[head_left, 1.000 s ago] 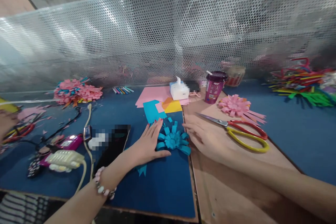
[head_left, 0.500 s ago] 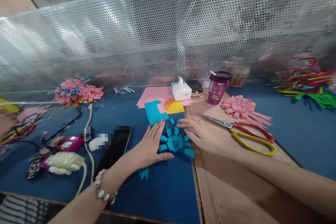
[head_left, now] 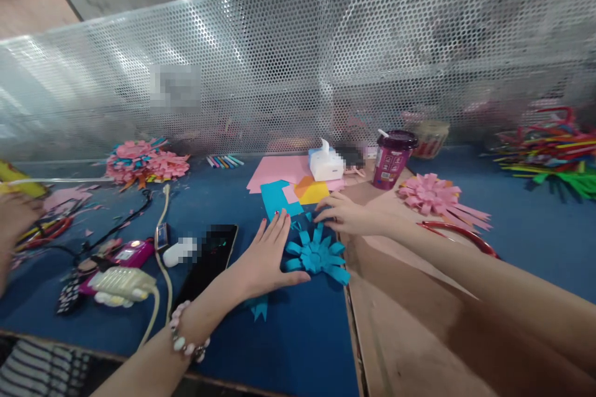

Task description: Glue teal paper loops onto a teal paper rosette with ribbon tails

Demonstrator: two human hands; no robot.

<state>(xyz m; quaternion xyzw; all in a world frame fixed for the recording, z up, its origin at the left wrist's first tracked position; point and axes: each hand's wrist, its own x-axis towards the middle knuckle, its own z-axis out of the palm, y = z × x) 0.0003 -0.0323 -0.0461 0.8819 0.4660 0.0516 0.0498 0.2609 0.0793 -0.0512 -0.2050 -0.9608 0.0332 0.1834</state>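
Observation:
A blue paper flower [head_left: 317, 254] with cut strip petals lies on the blue table mat [head_left: 288, 335]. My left hand [head_left: 265, 257] rests flat and open against its left side, thumb stretched under it. My right hand [head_left: 347, 214] reaches past the flower's far edge, fingers spread and slightly curled over a small blue scrap, holding nothing that I can see. Sheets of blue [head_left: 275, 198], pink [head_left: 279, 170] and yellow paper [head_left: 313, 190] lie just beyond the hands.
Scissors with red handles [head_left: 459, 234] lie partly hidden behind my right forearm on a brown board [head_left: 400, 335]. A purple cup [head_left: 391, 158], a white tissue box [head_left: 326, 164], a pink paper flower [head_left: 431, 194], a phone [head_left: 209, 257] and cables surround the spot. Another person's hand [head_left: 16, 217] is at far left.
My right hand has moved forward and left, from beside the flower to beyond its far edge. The left hand has stayed flat against the flower.

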